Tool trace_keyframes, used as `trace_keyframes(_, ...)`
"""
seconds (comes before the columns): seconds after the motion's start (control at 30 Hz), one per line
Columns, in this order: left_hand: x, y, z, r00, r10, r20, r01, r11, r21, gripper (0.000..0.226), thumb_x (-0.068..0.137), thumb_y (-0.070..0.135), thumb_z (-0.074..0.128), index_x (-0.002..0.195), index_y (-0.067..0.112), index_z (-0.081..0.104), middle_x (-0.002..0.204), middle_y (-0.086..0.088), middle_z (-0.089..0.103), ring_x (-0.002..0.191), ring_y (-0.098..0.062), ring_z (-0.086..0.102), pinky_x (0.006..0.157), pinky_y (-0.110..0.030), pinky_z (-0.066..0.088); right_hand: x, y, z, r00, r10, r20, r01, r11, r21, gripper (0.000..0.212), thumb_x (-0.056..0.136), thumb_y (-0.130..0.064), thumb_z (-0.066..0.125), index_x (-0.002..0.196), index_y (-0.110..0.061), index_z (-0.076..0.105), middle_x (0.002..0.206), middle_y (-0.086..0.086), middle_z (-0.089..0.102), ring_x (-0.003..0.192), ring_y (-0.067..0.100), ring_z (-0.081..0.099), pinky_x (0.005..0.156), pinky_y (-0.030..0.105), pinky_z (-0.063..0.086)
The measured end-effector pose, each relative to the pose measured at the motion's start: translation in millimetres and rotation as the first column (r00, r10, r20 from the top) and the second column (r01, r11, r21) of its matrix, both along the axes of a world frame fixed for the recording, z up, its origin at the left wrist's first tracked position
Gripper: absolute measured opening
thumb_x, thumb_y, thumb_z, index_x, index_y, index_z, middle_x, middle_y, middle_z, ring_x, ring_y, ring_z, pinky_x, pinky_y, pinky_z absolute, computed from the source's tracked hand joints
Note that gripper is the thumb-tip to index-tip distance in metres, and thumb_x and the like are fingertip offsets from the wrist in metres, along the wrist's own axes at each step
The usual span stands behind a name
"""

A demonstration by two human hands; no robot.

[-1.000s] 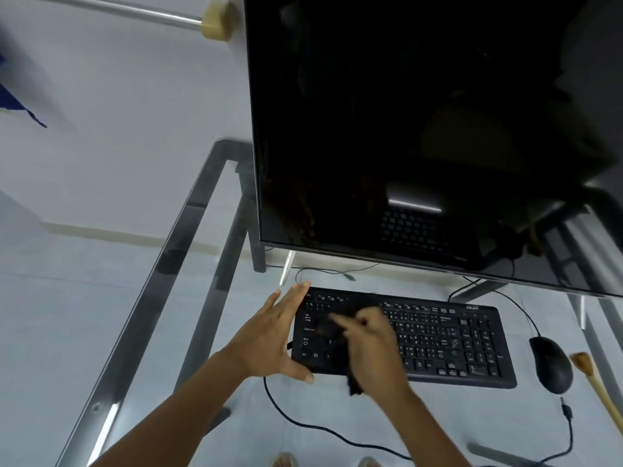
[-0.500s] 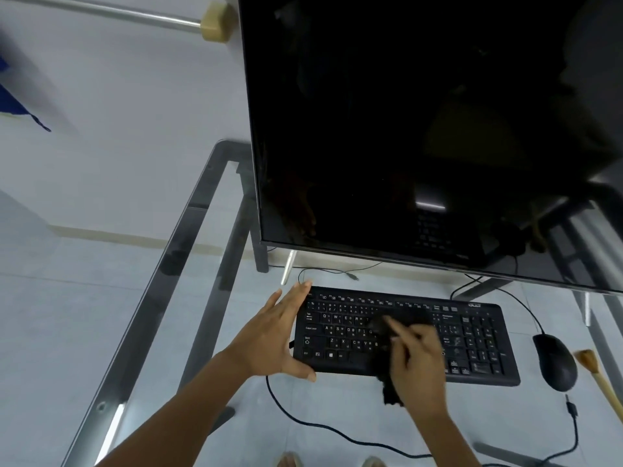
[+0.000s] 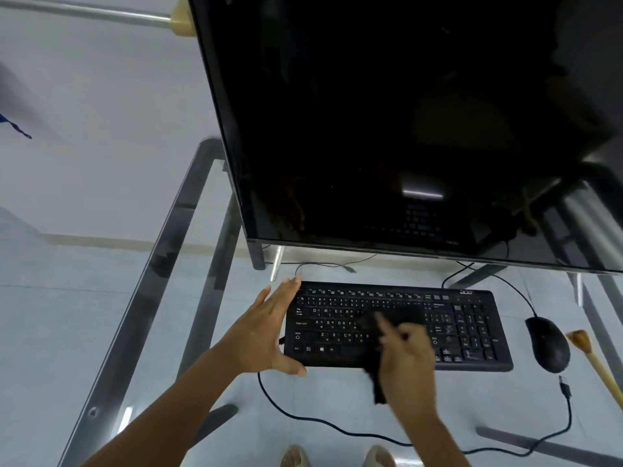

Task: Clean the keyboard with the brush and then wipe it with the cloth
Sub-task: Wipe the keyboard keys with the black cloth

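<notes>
While the left hand (image 3: 266, 335) braces the keyboard's (image 3: 472, 325) left end, fingers straight and thumb at the front edge, the right hand (image 3: 404, 362) grips the dark cloth (image 3: 377, 385), pressing it on the middle keys. Brush (image 3: 596, 362) lies right of the mouse (image 3: 547, 343).

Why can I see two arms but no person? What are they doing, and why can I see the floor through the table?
The camera sits on the person's head and looks down, so you see only their own arms. The table is a clear glass table with a metal frame, so the floor shows through. On it lie a flat black computer keyboard, a black computer mouse and a wooden-handled brush, below a big dark monitor screen. The left hand rests open against the keyboard's left end, steadying it. The right hand holds a dark cloth on the keys, wiping them.
</notes>
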State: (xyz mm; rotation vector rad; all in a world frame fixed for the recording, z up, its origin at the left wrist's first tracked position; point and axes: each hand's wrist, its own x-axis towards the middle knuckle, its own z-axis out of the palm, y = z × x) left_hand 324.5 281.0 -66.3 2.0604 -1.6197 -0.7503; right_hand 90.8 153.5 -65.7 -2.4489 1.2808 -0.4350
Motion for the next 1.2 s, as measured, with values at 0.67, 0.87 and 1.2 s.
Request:
trace_keyframes(0.67, -98.6, -83.5, 26.4, 0.974, 0.095, 0.207, -0.075, 0.992, -0.104, 0.069, 0.09, 0.044, 0.009, 0.154, 0.019, 0.005, 0.161, 0.007, -0.005, 0.144, -0.003, -0.019, 0.119, -0.035, -0.011, -15.5, 16.4, 9.9, 0.986, 0.14, -0.088, -0.131, 0.987, 0.096, 0.028, 0.093, -0.026, 0.049, 0.118, -0.029, 0.06, 0.101, 0.001, 0.051, 0.092, 0.02, 0.046, 0.08, 0.035, 0.046)
trace_keyframes(0.87, -128.5, -104.4, -9.4, 0.935, 0.154, 0.32, -0.127, 0.986, -0.103, 0.061, 0.101, 0.046, 0.016, 0.153, 0.014, 0.021, 0.16, 0.001, 0.015, 0.149, -0.013, 0.002, 0.119, -0.04, 0.0, -68.5, -44.8, 27.8, 0.943, -0.294, 0.153, 0.242, 0.927, 0.288, 0.036, 0.084, -0.05, 0.067, 0.076, -0.017, 0.053, 0.077, 0.014, 0.061, 0.067, 0.036, 0.061, 0.061, 0.05, 0.055)
trace_keyframes(1.2, -132.4, -106.7, -18.8, 0.892, 0.132, 0.432, -0.098, 0.99, -0.101, 0.06, 0.1, 0.042, 0.023, 0.151, 0.009, 0.024, 0.158, -0.003, 0.023, 0.149, -0.017, 0.009, 0.119, -0.047, 0.01, -72.1, -41.8, 2.3, 0.989, -0.136, 0.05, 0.137, 0.99, -0.022, 0.061, 0.072, -0.007, 0.076, 0.13, -0.017, 0.059, 0.094, 0.005, 0.051, 0.075, 0.018, 0.048, 0.065, 0.028, 0.042)
